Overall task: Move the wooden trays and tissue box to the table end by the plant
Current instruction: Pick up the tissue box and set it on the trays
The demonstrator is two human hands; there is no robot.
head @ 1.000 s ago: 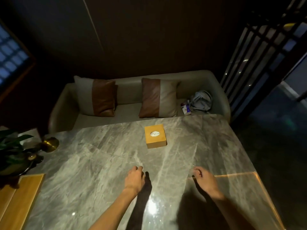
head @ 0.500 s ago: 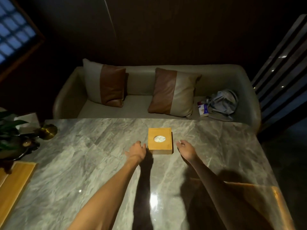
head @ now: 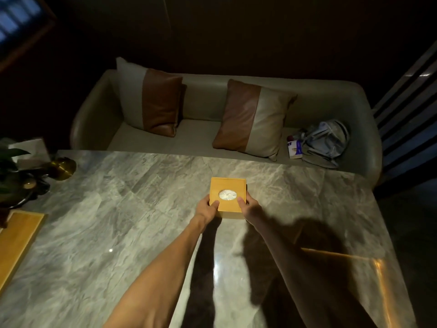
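A square wooden tissue box (head: pixel 230 188) with a white tissue in its oval opening sits on the grey marble table (head: pixel 132 209), past the middle. My left hand (head: pixel 207 207) grips its left side with the thumb on the lid. My right hand (head: pixel 248 207) grips its right side the same way. A wooden tray (head: pixel 16 242) lies at the table's left end, just below the plant (head: pixel 11 171). Another wooden tray (head: pixel 369 263) shows dimly at the right end, in shadow.
A brass object (head: pixel 62 168) stands next to the plant at the far left corner. Behind the table is a beige sofa (head: pixel 203 136) with two cushions and a grey bag (head: pixel 326 140). A dark slatted screen (head: pixel 406 95) stands to the right.
Both hands reached forward from the near table surface to the tissue box and closed on its two sides. The view moved closer to the box.
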